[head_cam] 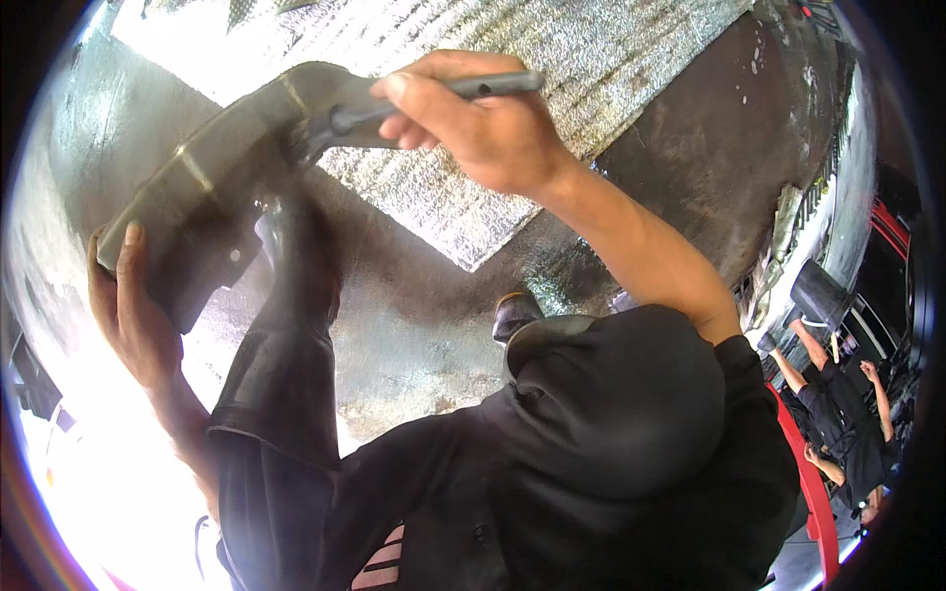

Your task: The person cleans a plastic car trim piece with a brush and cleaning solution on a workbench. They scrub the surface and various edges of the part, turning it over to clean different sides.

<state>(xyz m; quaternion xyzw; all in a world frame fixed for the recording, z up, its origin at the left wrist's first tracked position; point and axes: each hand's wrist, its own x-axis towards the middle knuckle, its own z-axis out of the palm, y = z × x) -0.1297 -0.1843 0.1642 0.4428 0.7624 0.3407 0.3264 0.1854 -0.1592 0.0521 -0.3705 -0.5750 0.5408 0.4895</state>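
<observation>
A curved dark panel with pale bands across its outer face slants over the floor in front of me. My left hand grips its lower left end, thumb on top. Between the thumb and fingers of my right hand is a grey brush with a hole near the handle's end. The brush's blurred head meets the panel's inner edge, close to its upper bend. A small round hole shows in the panel's lower flange. My black rubber boot stands under the panel, and whether the two touch I cannot tell.
A wet, ribbed, silvery sheet lies on the dark wet floor ahead. My other boot's toe shows below it. At the far right are a black bucket, a red beam and other people in dark clothes.
</observation>
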